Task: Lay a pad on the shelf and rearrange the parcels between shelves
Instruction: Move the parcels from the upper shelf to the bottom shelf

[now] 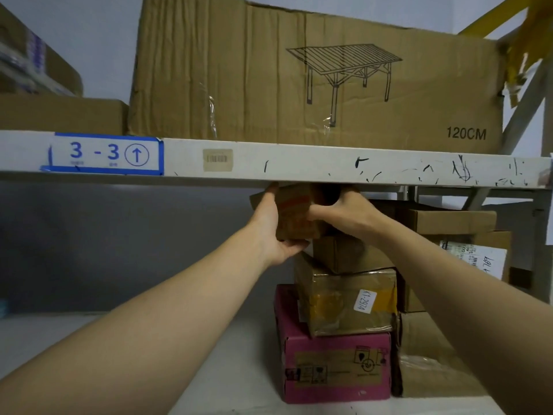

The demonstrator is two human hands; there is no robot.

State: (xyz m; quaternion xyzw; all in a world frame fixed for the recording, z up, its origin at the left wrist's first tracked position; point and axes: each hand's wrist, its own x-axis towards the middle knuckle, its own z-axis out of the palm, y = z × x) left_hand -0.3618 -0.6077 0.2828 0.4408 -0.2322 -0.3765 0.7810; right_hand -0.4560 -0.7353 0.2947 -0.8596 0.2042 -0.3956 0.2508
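left hand [273,232] cups small parcel [296,217] from below, right hand [344,209] grips its side: apparently for control close under shelf beam [299,163].

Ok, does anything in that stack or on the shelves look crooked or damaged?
Yes. The taped box labelled K1-297A sits twisted on the pink box, and the plain box under the small box is turned again. The table carton on the upper shelf is creased, with loose tape.

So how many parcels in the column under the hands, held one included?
4: pink box at the bottom, taped box on it, plain brown box next, small parcel above it, held by left hand and right hand. Others at right are partly hidden.
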